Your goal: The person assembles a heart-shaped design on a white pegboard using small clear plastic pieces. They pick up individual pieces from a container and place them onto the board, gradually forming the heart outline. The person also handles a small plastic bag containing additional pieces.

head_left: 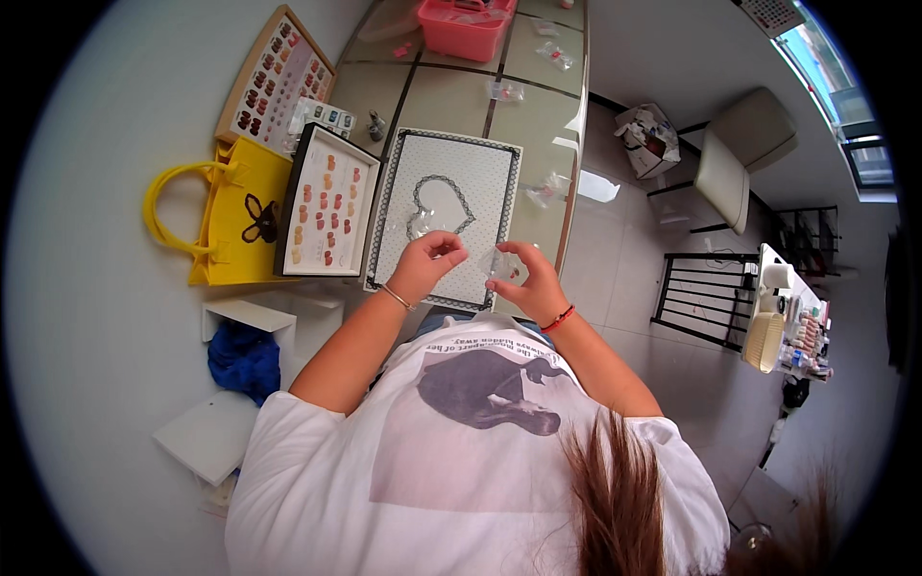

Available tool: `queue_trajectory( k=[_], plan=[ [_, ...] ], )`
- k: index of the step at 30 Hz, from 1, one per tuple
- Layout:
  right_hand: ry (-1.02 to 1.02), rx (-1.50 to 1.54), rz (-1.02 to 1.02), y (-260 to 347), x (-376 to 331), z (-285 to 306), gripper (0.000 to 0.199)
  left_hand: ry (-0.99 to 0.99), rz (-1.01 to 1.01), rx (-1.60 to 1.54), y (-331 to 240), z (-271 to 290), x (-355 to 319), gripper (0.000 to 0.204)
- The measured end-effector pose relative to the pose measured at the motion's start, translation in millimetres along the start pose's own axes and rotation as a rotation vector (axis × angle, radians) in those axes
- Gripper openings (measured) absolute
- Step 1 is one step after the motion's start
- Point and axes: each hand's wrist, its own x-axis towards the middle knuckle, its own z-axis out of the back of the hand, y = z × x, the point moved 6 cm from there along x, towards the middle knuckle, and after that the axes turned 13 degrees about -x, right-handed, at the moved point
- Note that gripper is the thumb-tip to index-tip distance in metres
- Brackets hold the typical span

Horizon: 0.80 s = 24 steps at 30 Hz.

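Observation:
My left hand (429,266) is over the white dotted mat (451,158), with thumb and fingertips pinched together. What it pinches, if anything, is too small to make out. A crumpled piece of clear plastic (423,226) lies just beyond its knuckles, over the heart outline printed on the mat. To the right, my right hand (536,285) curves its thumb and forefinger around a small clear plastic bag (497,263), which seems held between them. Tiny reddish bits show by that bag. The two hands are a short gap apart, near the mat's front edge.
Left of the mat stand a framed tray of nail samples (327,206), a yellow felt bag (245,216) and a wooden sample board (283,82). A pink basket (466,31) is at the far end. Several small clear packets (506,91) lie along the table's right side. A chair (725,173) stands beyond.

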Motion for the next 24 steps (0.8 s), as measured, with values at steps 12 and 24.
queue_trajectory(
  k=[12,24],
  plan=[
    [-0.029,-0.061,0.065,11,7,2,0.056,0.044,-0.195,0.257,-17,10,12,0.015],
    [-0.026,-0.064,0.019,-4,3,7,0.056,-0.148,0.032,1.090,82,112,9,0.012]
  ],
)
